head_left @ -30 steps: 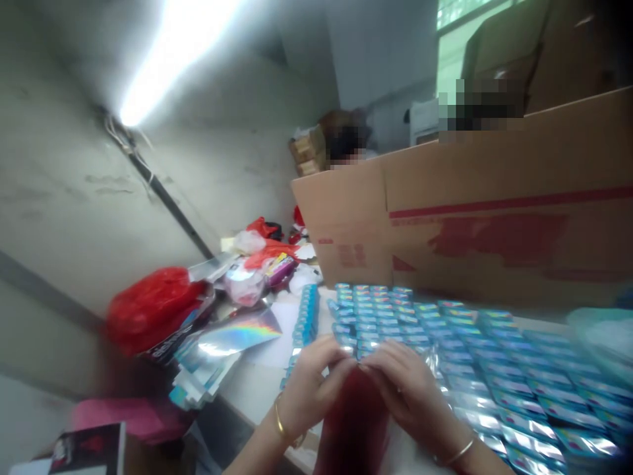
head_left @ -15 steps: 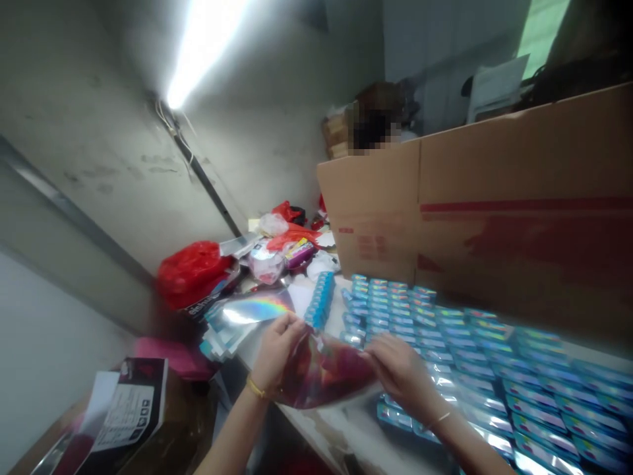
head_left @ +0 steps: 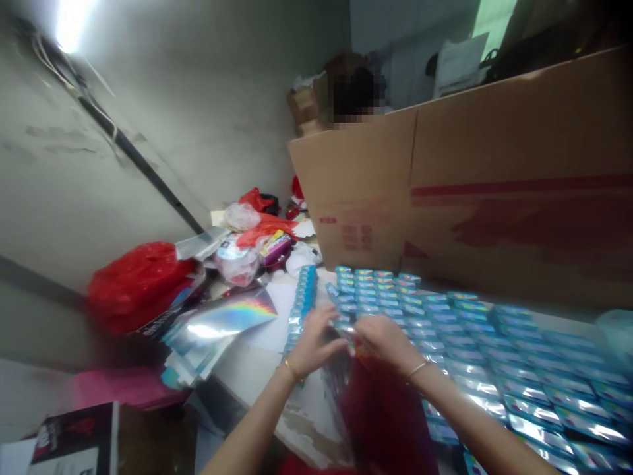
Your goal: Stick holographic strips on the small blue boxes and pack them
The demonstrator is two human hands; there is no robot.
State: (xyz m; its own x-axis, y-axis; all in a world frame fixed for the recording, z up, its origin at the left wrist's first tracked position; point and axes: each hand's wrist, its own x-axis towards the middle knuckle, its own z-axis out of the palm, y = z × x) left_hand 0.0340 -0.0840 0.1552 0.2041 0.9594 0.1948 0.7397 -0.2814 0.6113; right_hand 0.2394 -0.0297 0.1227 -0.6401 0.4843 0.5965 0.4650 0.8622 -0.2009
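A dark red, elongated plastic bag [head_left: 388,415] hung lengthwise below the right hand [head_left: 383,340], pinched at its top, while the left hand [head_left: 316,343] hovered nearby, thumb and fingers apart.

Right fingers [head_left: 366,324] gripping red plastic [head_left: 388,415], left fingers [head_left: 324,315] parted, blue packs [head_left: 469,353]

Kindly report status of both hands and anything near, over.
Right hand grips dark red plastic near its top. Left hand open beside it. Blue packs close beyond.
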